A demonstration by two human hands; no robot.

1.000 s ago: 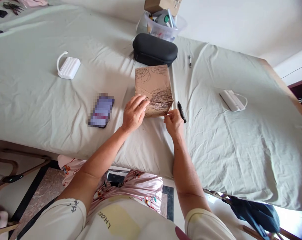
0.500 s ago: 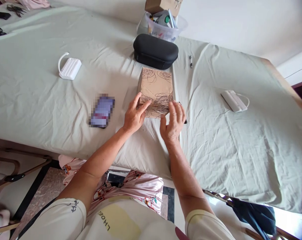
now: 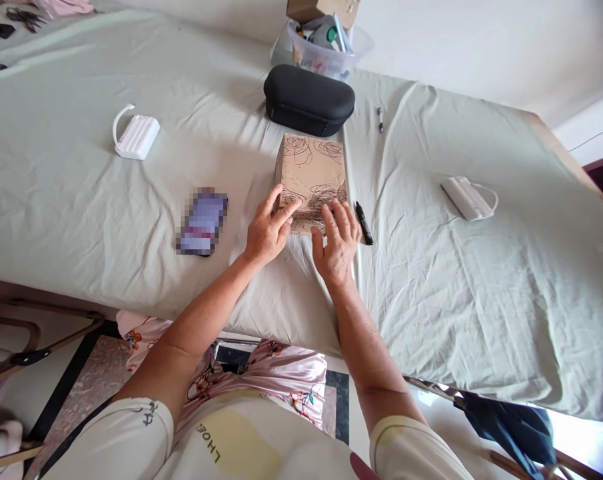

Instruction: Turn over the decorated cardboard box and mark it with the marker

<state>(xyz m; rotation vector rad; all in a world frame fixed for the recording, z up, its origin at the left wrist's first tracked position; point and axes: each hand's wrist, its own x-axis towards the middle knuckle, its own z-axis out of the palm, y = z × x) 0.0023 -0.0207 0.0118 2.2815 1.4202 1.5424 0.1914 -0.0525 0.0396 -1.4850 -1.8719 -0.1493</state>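
Note:
A small brown cardboard box (image 3: 314, 163) covered in black scribbles sits on the cloth in front of me. At its near left corner, my left hand (image 3: 270, 230) rests with fingers apart, thumb and forefinger against the side and top edge. My right hand (image 3: 337, 243) lies over the near right edge, fingers spread and the tips touching the top; nothing is held in it. Just right of that hand lies a black marker (image 3: 364, 223). Part of the box's near face is hidden by my hands.
Behind the box stands a black hard case (image 3: 308, 100), then a clear plastic tub (image 3: 326, 61) of odds and ends. A phone (image 3: 202, 223) and a white block with a loop (image 3: 138, 138) lie left. To the right are a similar white block (image 3: 467, 198) and a small pen (image 3: 380, 120).
My right hand has shifted left along the box's near edge, uncovering the black marker. My left hand stays at its corner.

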